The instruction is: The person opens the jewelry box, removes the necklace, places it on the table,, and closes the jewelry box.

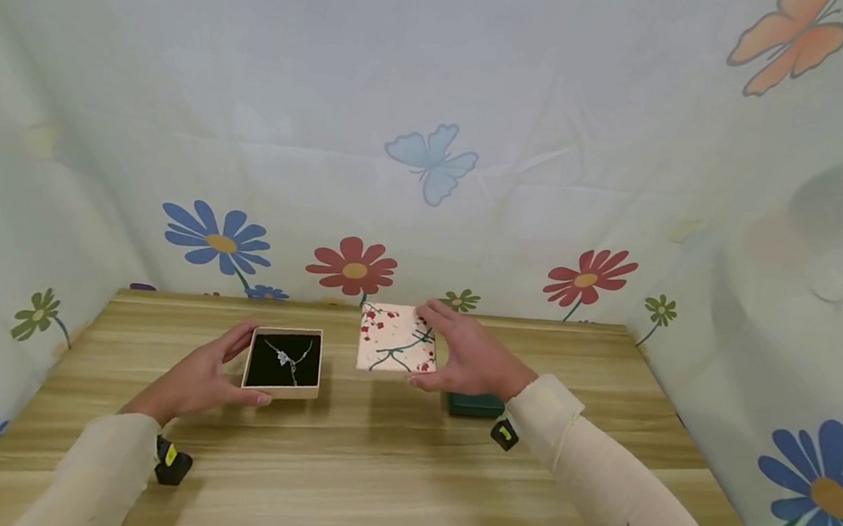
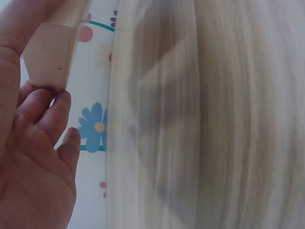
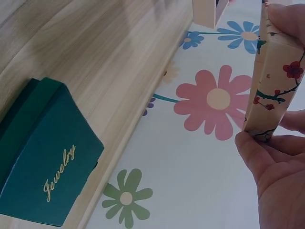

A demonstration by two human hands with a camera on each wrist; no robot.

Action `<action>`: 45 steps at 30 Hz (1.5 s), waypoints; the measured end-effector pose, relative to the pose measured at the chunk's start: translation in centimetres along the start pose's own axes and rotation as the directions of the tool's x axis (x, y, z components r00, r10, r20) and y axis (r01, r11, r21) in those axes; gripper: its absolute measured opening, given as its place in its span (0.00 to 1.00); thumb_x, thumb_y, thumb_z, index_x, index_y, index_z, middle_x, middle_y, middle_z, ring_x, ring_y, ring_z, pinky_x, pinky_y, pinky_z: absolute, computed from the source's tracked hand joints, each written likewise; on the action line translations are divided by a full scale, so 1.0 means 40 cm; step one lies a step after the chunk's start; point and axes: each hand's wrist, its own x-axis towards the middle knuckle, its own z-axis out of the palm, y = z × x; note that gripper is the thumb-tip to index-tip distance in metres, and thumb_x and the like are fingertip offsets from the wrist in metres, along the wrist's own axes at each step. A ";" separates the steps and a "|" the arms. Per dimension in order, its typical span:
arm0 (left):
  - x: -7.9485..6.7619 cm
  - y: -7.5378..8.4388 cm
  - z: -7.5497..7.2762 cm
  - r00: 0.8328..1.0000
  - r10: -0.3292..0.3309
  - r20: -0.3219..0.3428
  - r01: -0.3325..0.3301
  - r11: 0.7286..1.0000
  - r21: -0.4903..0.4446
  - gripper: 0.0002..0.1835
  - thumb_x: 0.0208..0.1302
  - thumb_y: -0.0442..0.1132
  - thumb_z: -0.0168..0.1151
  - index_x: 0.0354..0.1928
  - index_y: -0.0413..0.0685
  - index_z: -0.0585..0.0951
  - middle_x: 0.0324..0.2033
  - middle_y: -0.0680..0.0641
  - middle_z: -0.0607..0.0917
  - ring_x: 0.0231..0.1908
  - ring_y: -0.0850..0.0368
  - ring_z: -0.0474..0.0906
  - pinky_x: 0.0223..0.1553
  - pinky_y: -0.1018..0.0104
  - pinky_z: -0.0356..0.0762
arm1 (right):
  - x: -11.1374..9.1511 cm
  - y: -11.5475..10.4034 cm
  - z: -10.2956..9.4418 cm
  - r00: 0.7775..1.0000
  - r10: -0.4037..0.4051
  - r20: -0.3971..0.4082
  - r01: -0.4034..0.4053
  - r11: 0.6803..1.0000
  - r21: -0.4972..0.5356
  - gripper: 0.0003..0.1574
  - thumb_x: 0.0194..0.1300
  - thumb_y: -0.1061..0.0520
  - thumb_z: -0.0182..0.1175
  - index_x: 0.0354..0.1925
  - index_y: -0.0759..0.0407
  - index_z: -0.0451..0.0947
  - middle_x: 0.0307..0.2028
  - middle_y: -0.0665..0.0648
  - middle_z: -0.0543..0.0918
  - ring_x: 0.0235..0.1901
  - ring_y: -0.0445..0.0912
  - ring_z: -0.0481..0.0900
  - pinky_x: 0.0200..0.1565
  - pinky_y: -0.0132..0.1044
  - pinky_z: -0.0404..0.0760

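Observation:
My left hand [image 1: 197, 373] grips the left side of an uncovered jewelry box bottom [image 1: 295, 393], thumb at the near edge and fingers at the far one. On its black insert lies a silver necklace [image 1: 283, 358] with a flower-shaped pendant. The left wrist view shows my fingers around the pale box's side [image 2: 50, 57]. My right hand [image 1: 475, 355] holds a cream box lid [image 1: 395, 340] printed with red blossoms and green branches, pinching its near and far edges. The lid is raised over the table, to the right of the box bottom.
A dark green box [image 3: 52, 157] with "Jewelry" in gold script sits on the wooden table [image 1: 373, 476], partly behind my right hand in the head view. Behind the table hangs a white cloth [image 1: 295, 160] printed with flowers and butterflies.

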 end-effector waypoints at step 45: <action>0.015 -0.092 0.009 0.995 0.020 0.102 -0.037 0.985 0.168 0.66 0.48 0.58 0.83 0.79 0.35 0.54 0.74 0.24 0.65 0.74 0.24 0.62 0.69 0.26 0.65 | 0.019 0.023 0.058 1.000 0.019 0.001 -0.019 1.000 0.008 0.68 0.50 0.38 0.81 0.79 0.61 0.61 0.80 0.67 0.61 0.79 0.63 0.62 0.76 0.57 0.67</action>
